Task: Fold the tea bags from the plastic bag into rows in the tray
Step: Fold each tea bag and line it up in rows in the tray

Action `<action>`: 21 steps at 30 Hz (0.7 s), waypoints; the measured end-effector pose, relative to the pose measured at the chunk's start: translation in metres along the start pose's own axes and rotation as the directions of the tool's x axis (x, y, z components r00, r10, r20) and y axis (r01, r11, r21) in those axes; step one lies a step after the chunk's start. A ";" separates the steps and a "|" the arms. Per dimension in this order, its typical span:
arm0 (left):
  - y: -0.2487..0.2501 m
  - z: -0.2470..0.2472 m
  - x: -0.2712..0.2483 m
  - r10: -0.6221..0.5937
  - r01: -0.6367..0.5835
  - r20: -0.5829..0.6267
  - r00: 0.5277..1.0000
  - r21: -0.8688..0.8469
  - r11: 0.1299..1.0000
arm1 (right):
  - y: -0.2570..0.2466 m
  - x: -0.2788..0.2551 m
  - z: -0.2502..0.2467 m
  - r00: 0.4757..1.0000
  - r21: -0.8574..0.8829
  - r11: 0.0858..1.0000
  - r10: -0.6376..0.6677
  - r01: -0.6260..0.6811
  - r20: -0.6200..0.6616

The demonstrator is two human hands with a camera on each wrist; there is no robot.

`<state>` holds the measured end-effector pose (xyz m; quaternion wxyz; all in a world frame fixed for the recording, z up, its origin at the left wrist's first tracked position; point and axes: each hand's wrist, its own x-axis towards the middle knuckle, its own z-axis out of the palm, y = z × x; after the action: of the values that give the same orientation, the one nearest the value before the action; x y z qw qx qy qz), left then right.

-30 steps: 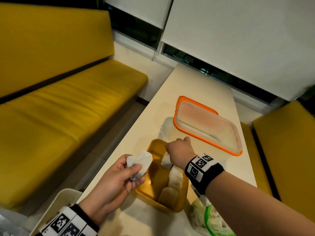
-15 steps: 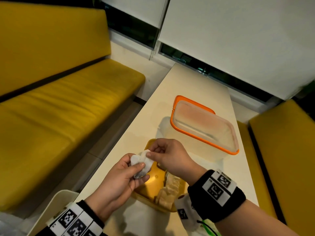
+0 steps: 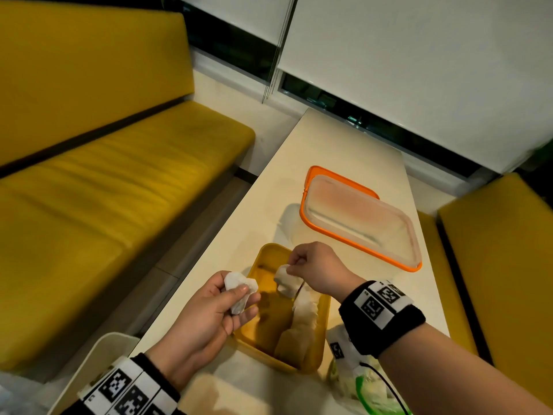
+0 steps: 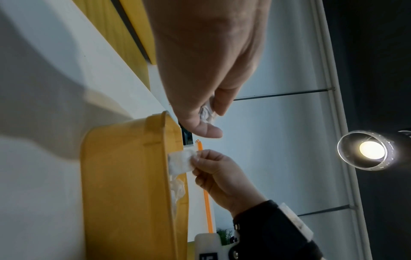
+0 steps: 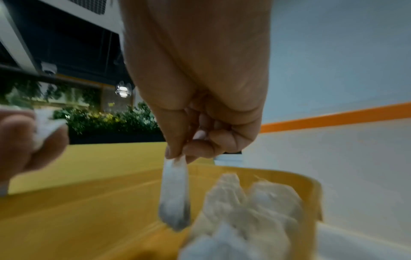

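A yellow tray (image 3: pixel 270 256) sits on the cream table, with a row of white folded tea bags (image 3: pixel 305 307) along its right side. My right hand (image 3: pixel 294 263) pinches a folded tea bag (image 3: pixel 285 278) by its top edge and dangles it over the tray; in the right wrist view this hanging tea bag (image 5: pixel 174 193) is beside the row (image 5: pixel 249 207). My left hand (image 3: pixel 236 295) grips a few white tea bags (image 3: pixel 239 290) at the tray's left edge. The plastic bag (image 3: pixel 359 381) with a green zip lies at the bottom right, partly hidden by my right forearm.
A clear plastic box with an orange-rimmed lid (image 3: pixel 359 223) stands behind the tray. Yellow benches (image 3: pixel 104 190) flank the table on both sides. A white bin (image 3: pixel 98 363) stands below the table's left edge.
My right hand left the tray, met the left hand, took one tea bag from it, and now holds that bag over the tray. The left hand stayed roughly in place.
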<state>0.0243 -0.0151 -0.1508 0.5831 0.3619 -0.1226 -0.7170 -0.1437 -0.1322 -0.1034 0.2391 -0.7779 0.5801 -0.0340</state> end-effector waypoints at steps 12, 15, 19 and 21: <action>0.003 -0.004 -0.003 -0.012 0.012 -0.010 1.000 -0.001 1.000 | 0.015 0.023 0.015 0.992 -0.365 0.929 0.093 -0.055 0.088; 0.004 -0.003 -0.003 -0.023 0.023 -0.004 1.000 -0.012 1.000 | 0.011 0.020 0.015 0.993 -0.377 0.924 0.095 -0.065 0.064; 0.006 0.000 -0.002 -0.042 0.043 0.007 0.999 -0.055 0.998 | -0.013 0.004 0.003 0.998 -0.234 0.972 -0.045 0.032 -0.052; 0.005 0.002 0.000 -0.043 0.044 0.021 0.999 -0.045 0.998 | -0.031 -0.012 -0.005 0.992 -0.031 0.993 -0.112 0.111 -0.054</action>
<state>0.0261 -0.0173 -0.1466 0.5743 0.3439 -0.1042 -0.7356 -0.1213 -0.1164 -0.0835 0.2097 -0.8112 0.5425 -0.0608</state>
